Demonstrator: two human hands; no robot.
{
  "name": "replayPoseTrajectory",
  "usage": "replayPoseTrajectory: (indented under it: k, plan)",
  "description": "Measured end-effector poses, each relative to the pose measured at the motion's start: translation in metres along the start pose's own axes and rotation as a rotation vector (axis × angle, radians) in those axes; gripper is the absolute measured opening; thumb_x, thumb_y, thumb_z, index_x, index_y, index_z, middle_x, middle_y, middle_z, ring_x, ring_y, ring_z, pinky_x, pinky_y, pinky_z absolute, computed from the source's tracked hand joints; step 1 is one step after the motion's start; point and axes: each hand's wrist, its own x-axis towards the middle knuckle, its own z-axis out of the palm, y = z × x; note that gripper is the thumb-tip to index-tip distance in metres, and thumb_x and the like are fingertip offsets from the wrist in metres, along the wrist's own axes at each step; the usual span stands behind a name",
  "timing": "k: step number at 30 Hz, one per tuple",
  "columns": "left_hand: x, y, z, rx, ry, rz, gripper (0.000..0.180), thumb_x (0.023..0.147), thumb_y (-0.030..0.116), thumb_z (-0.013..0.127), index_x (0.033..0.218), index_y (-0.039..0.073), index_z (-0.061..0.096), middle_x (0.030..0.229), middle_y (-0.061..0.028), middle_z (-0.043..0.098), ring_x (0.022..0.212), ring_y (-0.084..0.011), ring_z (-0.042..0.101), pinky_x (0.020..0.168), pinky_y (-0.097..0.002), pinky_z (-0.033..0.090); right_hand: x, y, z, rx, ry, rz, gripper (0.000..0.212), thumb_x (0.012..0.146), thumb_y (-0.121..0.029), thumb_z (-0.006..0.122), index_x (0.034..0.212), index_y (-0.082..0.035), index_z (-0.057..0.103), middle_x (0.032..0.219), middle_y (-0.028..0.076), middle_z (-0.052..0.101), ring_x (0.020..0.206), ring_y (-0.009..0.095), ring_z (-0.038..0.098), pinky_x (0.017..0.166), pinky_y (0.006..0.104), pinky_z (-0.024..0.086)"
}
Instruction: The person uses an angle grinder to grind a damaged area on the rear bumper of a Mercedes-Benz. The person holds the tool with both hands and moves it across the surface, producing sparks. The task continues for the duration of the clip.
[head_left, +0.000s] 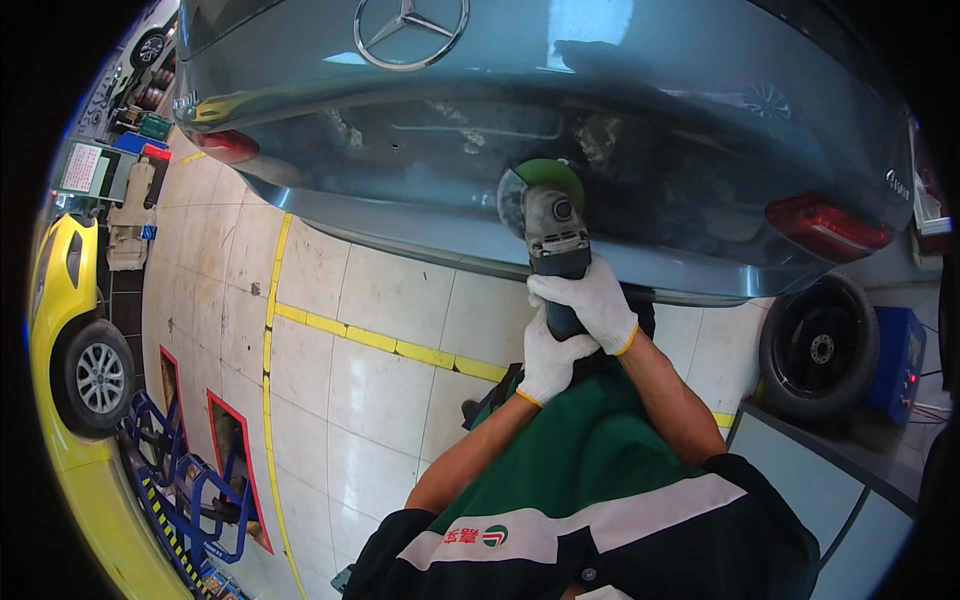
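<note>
The grinder point(556, 225) is being held by the left hand point(552, 364) and right hand point(595, 302) at the far car's back point(690, 175), which could be getting scratched if the disc point(552, 172) is being tipped.

an angle grinder point(557, 230) points away from you, its worn grey head toward the rear of a blue-grey car point(690, 110), its dark handle point(565, 321) toward you, partly covered by your grip and reaching past the bumper's point(400, 222) lower edge. at the far end is a round disc point(562, 176), green on the upper right, pale grey on the left. it lies over the dark lower rear panel point(450, 165), right of the middle; contact cannot be told. rough, pale patches point(598, 138) mark this panel, some left of the disc, one just above its right side. glossy paint surrounds the panel.
</note>
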Motion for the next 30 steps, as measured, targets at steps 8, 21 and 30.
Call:
replayPoseTrajectory:
  k: [8,21,30]
  plan:
    - [0.0001,-0.0015,-0.0024,0.037,0.006,-0.002,0.062,0.070,0.019,0.089,0.123,-0.004,0.064,0.109,-0.0117,0.075,0.103,-0.0221,0.072,0.093,-0.0363,0.057,0.0022,0.0010,0.0005,-0.016,-0.011,-0.002,0.021,0.087,-0.013,0.081,0.098,-0.002,0.069,0.085,0.005,0.071,0.077,0.015,0.069,0.072,0.0316,0.057]
    - [-0.0002,0.0024,0.0003,-0.011,0.012,-0.007,0.062,0.069,0.019,0.089,0.121,-0.003,0.064,0.109,-0.0116,0.074,0.103,-0.0209,0.071,0.092,-0.0357,0.057,0.0035,0.0055,-0.0005,-0.038,0.003,-0.037,0.021,0.086,-0.012,0.082,0.099,-0.001,0.069,0.085,0.007,0.071,0.076,0.015,0.069,0.072,0.0319,0.057]
    - [0.0008,0.0014,-0.0013,0.039,-0.003,-0.006,0.060,0.071,0.018,0.088,0.122,-0.003,0.064,0.107,-0.0103,0.075,0.100,-0.0202,0.072,0.090,-0.0350,0.057,0.0024,0.0019,0.0001,-0.019,-0.005,-0.021,0.022,0.086,-0.013,0.081,0.098,-0.001,0.068,0.084,0.006,0.071,0.076,0.015,0.069,0.073,0.0318,0.057]
